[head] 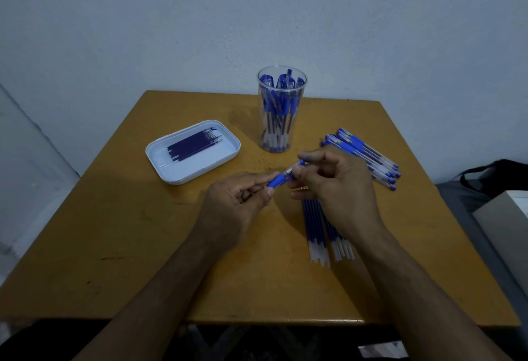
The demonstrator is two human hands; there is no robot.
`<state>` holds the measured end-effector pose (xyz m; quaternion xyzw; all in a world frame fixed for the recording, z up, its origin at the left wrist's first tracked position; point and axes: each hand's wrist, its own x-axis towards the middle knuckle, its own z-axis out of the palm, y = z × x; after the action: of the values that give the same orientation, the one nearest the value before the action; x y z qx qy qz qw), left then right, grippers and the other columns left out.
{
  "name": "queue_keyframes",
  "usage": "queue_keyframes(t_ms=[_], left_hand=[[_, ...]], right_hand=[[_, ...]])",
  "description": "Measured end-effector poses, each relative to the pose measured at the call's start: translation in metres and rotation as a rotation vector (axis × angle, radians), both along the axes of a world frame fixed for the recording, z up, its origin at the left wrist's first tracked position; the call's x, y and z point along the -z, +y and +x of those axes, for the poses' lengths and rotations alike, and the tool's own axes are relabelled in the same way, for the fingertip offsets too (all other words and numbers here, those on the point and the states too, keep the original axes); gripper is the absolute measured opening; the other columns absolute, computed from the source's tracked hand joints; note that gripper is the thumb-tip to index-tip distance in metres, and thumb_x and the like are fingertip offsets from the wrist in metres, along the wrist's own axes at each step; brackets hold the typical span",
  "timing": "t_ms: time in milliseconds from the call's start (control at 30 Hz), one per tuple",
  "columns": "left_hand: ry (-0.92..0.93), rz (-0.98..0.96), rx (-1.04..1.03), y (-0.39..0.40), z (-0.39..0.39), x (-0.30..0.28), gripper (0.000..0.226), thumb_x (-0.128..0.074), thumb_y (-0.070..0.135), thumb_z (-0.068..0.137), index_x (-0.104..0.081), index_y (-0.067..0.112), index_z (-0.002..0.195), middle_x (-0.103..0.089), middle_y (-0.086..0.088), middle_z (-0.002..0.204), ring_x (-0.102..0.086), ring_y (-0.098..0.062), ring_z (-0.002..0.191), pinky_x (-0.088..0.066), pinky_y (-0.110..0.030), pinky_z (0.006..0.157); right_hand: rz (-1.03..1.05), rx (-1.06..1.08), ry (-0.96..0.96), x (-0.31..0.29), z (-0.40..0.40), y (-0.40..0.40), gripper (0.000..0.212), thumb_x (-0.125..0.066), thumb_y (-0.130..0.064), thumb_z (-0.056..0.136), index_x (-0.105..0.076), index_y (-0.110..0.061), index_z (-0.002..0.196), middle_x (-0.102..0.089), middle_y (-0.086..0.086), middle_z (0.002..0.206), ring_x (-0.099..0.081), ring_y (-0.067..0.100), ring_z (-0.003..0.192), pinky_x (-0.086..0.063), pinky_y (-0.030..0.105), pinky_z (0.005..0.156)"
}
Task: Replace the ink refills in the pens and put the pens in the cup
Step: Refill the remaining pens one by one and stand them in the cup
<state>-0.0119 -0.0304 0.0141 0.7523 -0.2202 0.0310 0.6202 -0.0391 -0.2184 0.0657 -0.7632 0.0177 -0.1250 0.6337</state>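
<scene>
Above the middle of the counter [114, 246], both hands are closed on one blue pen [283, 178]: the left hand [237, 203] pinches the blue grip end, the right hand [334, 189] pinches the barrel. Looks like a twist at the joint, so hold the grip steady, turn the barrel squarely, and keep the halves in line. Whether a refill is inside, can't tell. Refills [323, 232] lie under the right wrist, more in the white tray [160, 157], waiting pens [365, 157] right, the clear cup [281, 109] just beyond.
</scene>
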Motion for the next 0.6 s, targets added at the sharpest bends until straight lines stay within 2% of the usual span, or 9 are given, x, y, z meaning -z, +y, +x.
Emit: queue_keyframes(t_ms=[167,300,367,500,600], left_hand=[[-0.059,0.041,-0.006,0.002,0.0,0.0,0.033,-0.069,0.008,0.094,-0.071,0.015,0.127,-0.071,0.007,0.089,-0.069,-0.023,0.083,-0.059,-0.028,0.073],[-0.065,0.067,-0.002,0.003,0.0,0.0,0.033,-0.069,0.006,0.094,-0.072,0.013,0.125,-0.07,0.014,0.087,-0.069,-0.016,0.082,-0.053,-0.017,0.072],[-0.066,0.076,0.0,0.004,0.0,0.0,0.032,-0.07,0.006,0.094,-0.072,0.014,0.125,-0.07,0.014,0.087,-0.069,-0.017,0.081,-0.054,-0.018,0.072],[-0.043,0.055,0.01,0.004,0.0,0.0,0.031,-0.069,0.005,0.093,-0.072,0.011,0.123,-0.073,0.006,0.092,-0.07,-0.017,0.081,-0.054,-0.018,0.071],[-0.012,0.046,0.016,0.003,0.0,0.0,0.029,-0.068,0.006,0.095,-0.072,0.01,0.124,-0.074,0.001,0.088,-0.067,-0.009,0.07,-0.05,-0.015,0.061]], right_hand=[[0.09,-0.032,0.044,0.001,0.0,-0.001,0.012,-0.069,-0.001,0.092,-0.069,-0.005,0.103,-0.074,0.014,0.083,-0.076,0.027,0.077,-0.064,0.044,0.067],[0.153,-0.046,0.066,0.002,-0.001,0.0,0.011,-0.069,0.002,0.091,-0.067,-0.001,0.102,-0.074,0.018,0.085,-0.075,0.033,0.078,-0.064,0.046,0.068],[0.16,-0.051,0.077,0.003,-0.002,0.002,0.011,-0.069,0.001,0.091,-0.067,-0.001,0.102,-0.074,0.019,0.085,-0.076,0.033,0.079,-0.064,0.047,0.069],[0.175,-0.063,0.107,0.002,-0.004,0.006,0.017,-0.069,-0.002,0.092,-0.062,-0.003,0.106,-0.075,0.019,0.081,-0.076,0.032,0.079,-0.064,0.05,0.071],[0.178,-0.055,0.123,0.002,-0.007,0.012,0.026,-0.073,-0.005,0.09,-0.057,-0.008,0.11,-0.073,0.019,0.077,-0.076,0.032,0.076,-0.063,0.053,0.07]])
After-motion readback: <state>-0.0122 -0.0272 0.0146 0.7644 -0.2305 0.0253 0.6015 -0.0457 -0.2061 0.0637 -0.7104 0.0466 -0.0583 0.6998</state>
